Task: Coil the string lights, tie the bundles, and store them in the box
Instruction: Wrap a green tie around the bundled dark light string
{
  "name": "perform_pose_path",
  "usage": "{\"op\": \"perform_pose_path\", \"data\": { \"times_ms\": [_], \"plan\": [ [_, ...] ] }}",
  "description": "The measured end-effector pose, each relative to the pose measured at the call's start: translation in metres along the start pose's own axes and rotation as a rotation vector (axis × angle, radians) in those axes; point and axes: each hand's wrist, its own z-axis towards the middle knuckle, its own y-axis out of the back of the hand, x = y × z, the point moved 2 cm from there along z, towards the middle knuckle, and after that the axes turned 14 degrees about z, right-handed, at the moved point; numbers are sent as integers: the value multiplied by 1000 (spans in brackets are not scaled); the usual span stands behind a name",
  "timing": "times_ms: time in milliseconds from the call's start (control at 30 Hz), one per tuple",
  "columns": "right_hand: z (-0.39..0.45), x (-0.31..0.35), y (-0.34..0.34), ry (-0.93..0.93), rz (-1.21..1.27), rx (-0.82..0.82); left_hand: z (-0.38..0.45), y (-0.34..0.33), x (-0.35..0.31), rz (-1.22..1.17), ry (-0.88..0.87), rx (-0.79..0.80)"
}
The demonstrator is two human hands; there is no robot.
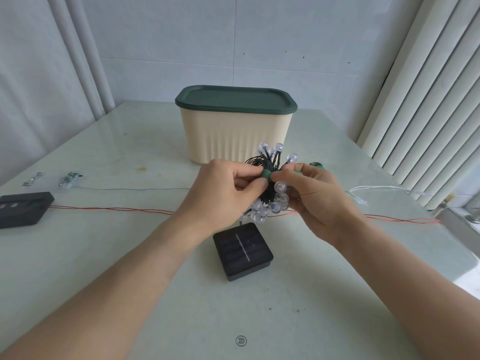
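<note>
Pale glass-topped bench [104, 255], midway through the job: left hand [223, 188] and right hand [314, 196] each pinch a green tie [267, 175] around one coiled bundle of dark-wired, clear-bulbed string lights [270, 193]; red-wired strand [117, 209] lies uncoiled, cream ribbed box [233, 136] stands lidded behind

Left black box [24, 209] cut off by frame edge.

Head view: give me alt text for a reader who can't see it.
Two bare hands, left hand and right hand, pinch a green tie round a coiled bundle of bulb string lights above a pale table. A small solar panel lies below; a cream box with its green lid on stands behind.
</note>
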Motion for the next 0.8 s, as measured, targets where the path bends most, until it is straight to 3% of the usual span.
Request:
{"op": "perform_pose_path", "data": {
  "times_ms": [333,500,800],
  "plan": [
    [-2,1,-2,12,-29,132,2,6,9,-9,142,-139],
    [-3,2,-2,81,-147,114,4,3,13,-206,331,35],
    [-3,3,2,190,-331,82,1,0,10,-391,468,237]
  ]
}}
